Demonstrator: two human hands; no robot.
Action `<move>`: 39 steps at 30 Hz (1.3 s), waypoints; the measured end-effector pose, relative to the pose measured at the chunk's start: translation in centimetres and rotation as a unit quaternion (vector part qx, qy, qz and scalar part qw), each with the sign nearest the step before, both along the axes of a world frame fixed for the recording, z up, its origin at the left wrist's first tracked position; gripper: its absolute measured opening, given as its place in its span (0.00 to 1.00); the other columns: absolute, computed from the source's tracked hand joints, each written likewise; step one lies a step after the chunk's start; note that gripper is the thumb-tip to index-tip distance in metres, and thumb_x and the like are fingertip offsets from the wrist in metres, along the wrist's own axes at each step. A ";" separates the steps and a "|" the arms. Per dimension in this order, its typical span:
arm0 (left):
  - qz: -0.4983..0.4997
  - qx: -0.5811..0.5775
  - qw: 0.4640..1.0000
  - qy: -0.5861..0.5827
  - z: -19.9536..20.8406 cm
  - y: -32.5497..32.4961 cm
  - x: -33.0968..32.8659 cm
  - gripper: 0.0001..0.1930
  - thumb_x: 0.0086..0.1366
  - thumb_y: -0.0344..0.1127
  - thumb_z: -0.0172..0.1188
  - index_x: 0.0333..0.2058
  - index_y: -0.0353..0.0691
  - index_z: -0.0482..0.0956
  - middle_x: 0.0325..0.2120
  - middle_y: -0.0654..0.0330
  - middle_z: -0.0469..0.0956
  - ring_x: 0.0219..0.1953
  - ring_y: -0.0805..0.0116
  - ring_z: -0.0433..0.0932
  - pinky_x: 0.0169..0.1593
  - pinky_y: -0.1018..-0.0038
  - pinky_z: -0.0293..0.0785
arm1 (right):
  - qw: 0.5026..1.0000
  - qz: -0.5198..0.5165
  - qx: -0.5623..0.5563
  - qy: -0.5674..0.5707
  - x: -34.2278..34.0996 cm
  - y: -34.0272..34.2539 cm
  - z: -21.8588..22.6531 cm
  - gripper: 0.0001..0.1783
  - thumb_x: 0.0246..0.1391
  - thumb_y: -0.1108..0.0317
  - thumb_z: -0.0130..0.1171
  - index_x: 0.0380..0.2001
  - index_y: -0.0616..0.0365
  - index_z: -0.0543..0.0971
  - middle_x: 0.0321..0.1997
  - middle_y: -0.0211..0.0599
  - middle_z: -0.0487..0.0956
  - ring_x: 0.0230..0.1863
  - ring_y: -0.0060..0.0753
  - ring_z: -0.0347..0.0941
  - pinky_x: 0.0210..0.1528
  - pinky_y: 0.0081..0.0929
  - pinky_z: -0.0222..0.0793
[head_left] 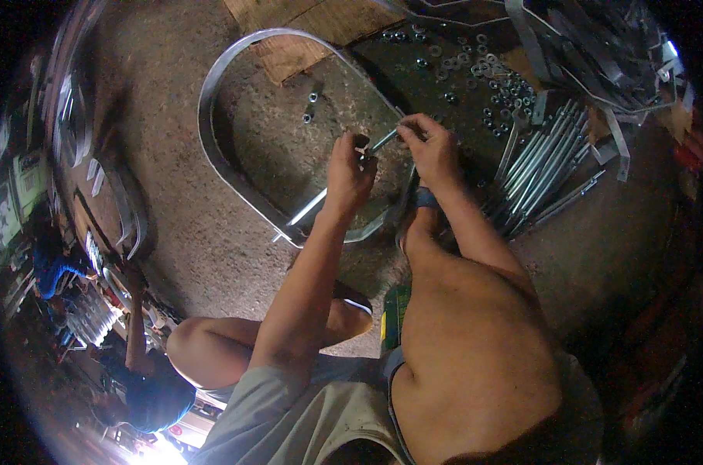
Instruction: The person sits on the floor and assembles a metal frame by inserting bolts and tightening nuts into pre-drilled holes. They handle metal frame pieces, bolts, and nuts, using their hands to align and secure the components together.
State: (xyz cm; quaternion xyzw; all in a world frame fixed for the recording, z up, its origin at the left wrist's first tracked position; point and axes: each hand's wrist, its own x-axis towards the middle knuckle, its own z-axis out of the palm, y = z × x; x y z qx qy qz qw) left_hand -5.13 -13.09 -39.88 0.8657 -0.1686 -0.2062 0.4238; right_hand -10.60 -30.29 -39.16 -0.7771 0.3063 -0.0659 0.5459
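A flat metal band bent into a large rounded loop (205, 116) lies on the floor in front of me. A slim metal rod (383, 141) slants across it, and its bright lower-left part reaches the near left side of the loop. My left hand (350, 177) is closed around the rod near its middle, with small dark hardware at the fingertips that I cannot make out. My right hand (433, 153) pinches the rod's upper end beside the loop's right side. Two loose nuts (310, 108) lie on the floor inside the loop.
Nuts and washers (475, 66) are scattered at the far right. Near them lie a wrench (512, 143) and a bundle of metal rods (543, 167). Bent metal strips (584, 46) pile up behind. Cardboard (305, 23) lies at the back. A person in blue (154, 387) sits at left.
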 end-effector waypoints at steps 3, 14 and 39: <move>-0.014 0.002 1.000 0.003 0.7 0.3 0.0 0.14 0.58 0.26 0.64 0.43 0.37 0.74 0.36 0.54 0.78 0.35 0.66 0.77 0.40 0.70 0.74 | 1.000 -0.023 0.018 0.002 -0.3 0.9 0.3 0.09 0.55 0.67 0.64 0.38 0.58 0.82 0.30 0.35 0.82 0.32 0.30 0.79 0.34 0.27 0.72; 0.078 -0.010 0.993 0.092 1.8 -0.3 -0.4 0.16 0.61 0.30 0.64 0.47 0.39 0.75 0.37 0.55 0.82 0.35 0.69 0.79 0.41 0.72 0.75 | 0.995 0.070 -0.033 -0.070 -0.9 3.8 0.3 0.10 0.55 0.69 0.61 0.40 0.58 0.82 0.42 0.45 0.82 0.44 0.48 0.79 0.45 0.35 0.74; 0.097 -0.040 0.993 0.061 -2.0 0.0 -1.1 0.11 0.55 0.25 0.64 0.38 0.37 0.78 0.32 0.46 0.77 0.36 0.46 0.77 0.39 0.60 0.73 | 0.986 0.048 -0.119 0.103 -1.1 -2.0 -1.7 0.10 0.52 0.69 0.63 0.38 0.61 0.83 0.38 0.44 0.82 0.42 0.44 0.78 0.48 0.33 0.71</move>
